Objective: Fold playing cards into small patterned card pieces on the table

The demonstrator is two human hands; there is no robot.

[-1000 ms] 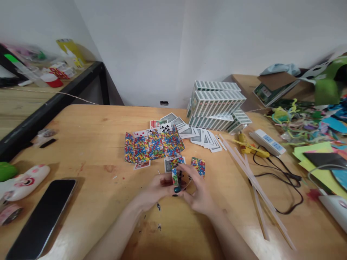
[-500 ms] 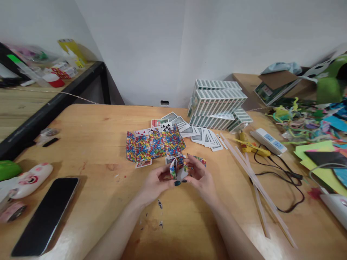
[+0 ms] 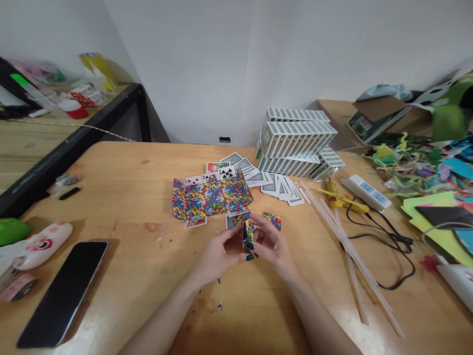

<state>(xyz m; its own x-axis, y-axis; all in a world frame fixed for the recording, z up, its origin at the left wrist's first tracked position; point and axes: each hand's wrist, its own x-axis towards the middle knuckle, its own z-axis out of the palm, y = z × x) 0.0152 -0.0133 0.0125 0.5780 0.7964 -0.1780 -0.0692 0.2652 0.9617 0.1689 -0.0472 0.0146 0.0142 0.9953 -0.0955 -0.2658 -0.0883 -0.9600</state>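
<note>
Between the fingers of my left hand (image 3: 218,254) and my right hand (image 3: 271,246) is a small folded card piece (image 3: 249,230) with a bright multicoloured pattern. Both hands pinch it just above the table, and the fingers hide much of it. Behind them stands a folded panel (image 3: 210,197) in the same pattern, with playing cards (image 3: 225,173) showing along its top edge. A flat patterned piece (image 3: 272,221) lies beyond my right fingers. A playing card (image 3: 232,220) lies partly under the held piece, and another card (image 3: 195,223) rests before the panel.
Face-down cards (image 3: 271,183) spread in front of stacked card boxes (image 3: 301,139). At right lie glue sticks (image 3: 351,251), a yellow glue gun (image 3: 343,201), a power strip (image 3: 365,192) and coloured paper (image 3: 439,222). A phone (image 3: 62,296) and a white plush toy (image 3: 48,244) occupy the left.
The held piece has turned so that its open, pale inside no longer shows and it looks narrower. My left hand has shifted slightly right, and the fingers of both hands have closed in.
</note>
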